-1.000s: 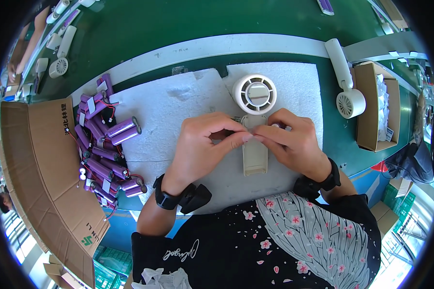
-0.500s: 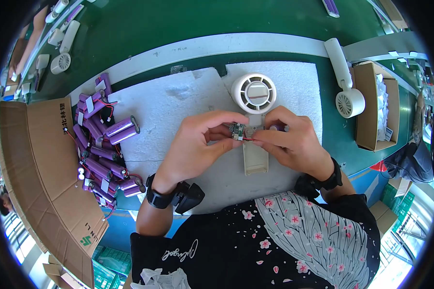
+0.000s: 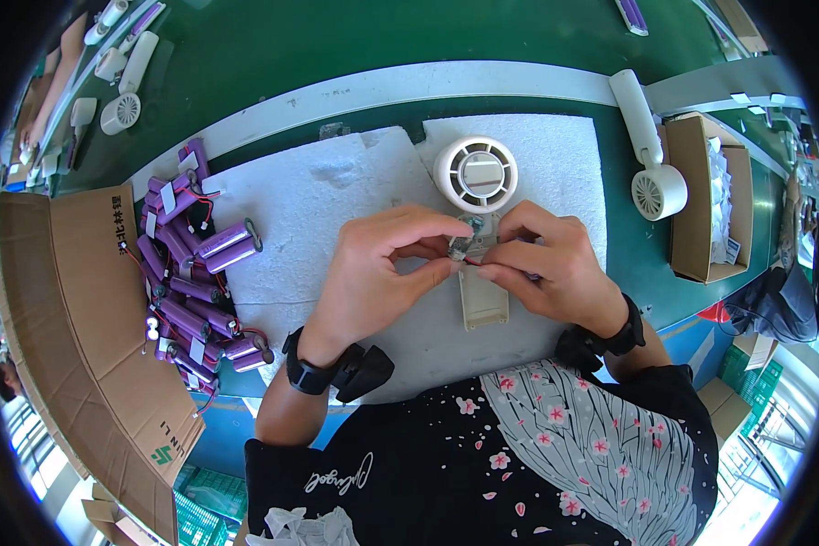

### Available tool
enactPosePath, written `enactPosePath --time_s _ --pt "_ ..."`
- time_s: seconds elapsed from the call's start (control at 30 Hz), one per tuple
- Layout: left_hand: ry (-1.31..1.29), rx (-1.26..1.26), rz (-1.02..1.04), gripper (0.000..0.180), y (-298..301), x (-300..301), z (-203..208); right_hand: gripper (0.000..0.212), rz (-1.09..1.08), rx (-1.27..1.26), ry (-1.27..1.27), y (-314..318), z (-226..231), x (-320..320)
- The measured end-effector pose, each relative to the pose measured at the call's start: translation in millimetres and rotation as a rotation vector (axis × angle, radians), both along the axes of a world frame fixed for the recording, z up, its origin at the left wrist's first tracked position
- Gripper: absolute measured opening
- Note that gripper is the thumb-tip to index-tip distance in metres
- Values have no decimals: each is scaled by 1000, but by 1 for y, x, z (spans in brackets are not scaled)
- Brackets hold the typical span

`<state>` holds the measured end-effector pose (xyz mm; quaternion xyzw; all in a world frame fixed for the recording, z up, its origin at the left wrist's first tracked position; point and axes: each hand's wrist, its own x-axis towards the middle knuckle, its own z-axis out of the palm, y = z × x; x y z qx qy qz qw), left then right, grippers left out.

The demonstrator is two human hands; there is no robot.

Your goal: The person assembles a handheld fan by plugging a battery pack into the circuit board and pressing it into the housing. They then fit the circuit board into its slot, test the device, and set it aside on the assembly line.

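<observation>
A white handheld fan [image 3: 439,173] lies with its round head away from me and its hollow handle shell [image 3: 485,309] toward me. Over that handle, my left hand [image 3: 382,268] pinches a small green circuit board [image 3: 460,246] between thumb and fingers, tilted nearly edge-on. My right hand [image 3: 560,264] is closed, its thumb and forefinger on a thin red wire [image 3: 472,262] at the board's lower end. The wire's plug and whatever else lies in the right palm are hidden by the fingers.
White foam sheets [image 3: 337,191] cover the work area. Left of them lie a heap of purple battery packs [image 3: 187,318] and an open cardboard box [image 3: 91,300]. At right, another white fan [image 3: 657,191] lies beside a box [image 3: 692,218] of white bags. A metal strip [image 3: 382,85] crosses behind.
The circuit board has turned from showing its face to nearly edge-on in my left fingers. My left hand has shifted slightly right. My right hand stays at the wire.
</observation>
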<state>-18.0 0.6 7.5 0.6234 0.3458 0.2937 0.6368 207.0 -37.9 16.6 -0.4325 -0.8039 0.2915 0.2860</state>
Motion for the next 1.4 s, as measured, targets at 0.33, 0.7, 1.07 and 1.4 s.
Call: enactPosePath --time_s 0.33,0.7,1.07,1.4 --pt "127 297 11 47 -4 7 3 39 -209 93 28 -2 3 -17" --pt "143 314 131 32 -12 9 -8 42 -253 98 8 -5 -4 -16" --pt "233 504 141 30 -11 10 -6 42 -268 97 -25 -4 -3 -16" --pt "230 540 154 27 -12 12 -6 38 -306 76 -29 -6 -3 -18"
